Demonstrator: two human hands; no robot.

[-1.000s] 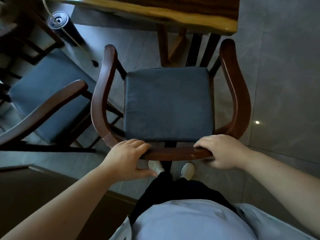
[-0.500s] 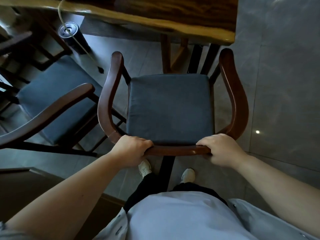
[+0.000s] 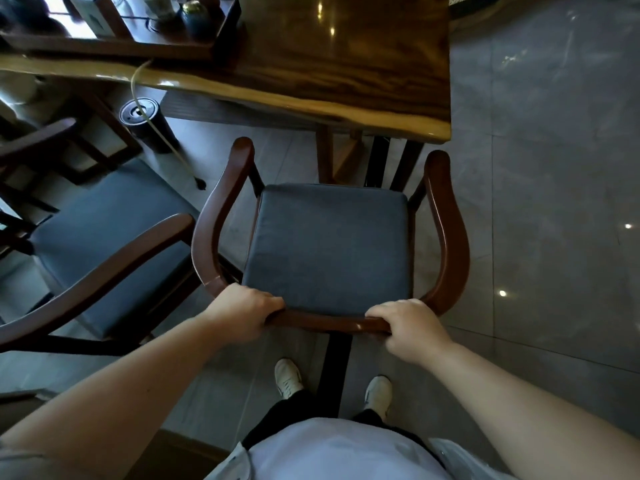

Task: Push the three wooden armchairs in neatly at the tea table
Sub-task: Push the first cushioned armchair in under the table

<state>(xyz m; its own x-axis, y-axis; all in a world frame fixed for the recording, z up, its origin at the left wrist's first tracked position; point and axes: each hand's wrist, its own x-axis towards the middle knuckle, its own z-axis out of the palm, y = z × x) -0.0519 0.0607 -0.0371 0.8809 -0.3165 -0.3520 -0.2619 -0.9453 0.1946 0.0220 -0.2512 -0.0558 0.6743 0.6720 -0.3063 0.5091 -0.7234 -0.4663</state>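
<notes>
A wooden armchair [image 3: 450, 237] with a curved dark-brown rail and a grey-blue seat cushion stands in front of me, facing the tea table [image 3: 346, 64]. Its front stops short of the table's near edge, beside the table legs. My left hand [image 3: 242, 311] grips the left part of the back rail, and my right hand [image 3: 407, 325] grips the right part. A second armchair [image 3: 104, 271] of the same kind stands to the left, turned at an angle. Part of a third armchair [image 3: 38, 136] shows at the far left edge.
A black cylindrical container [image 3: 143, 124] with a tube running into it stands on the floor under the table's left part. A wooden tea tray [image 3: 114, 46] with tea ware sits on the table. Grey tiled floor [image 3: 536, 202] extends to the right. A dark cabinet edge [image 3: 173, 445] is at my lower left.
I have stepped forward with the chair, both hands still gripping the rail. The view has tilted up, so the table top and tea tray now show.
</notes>
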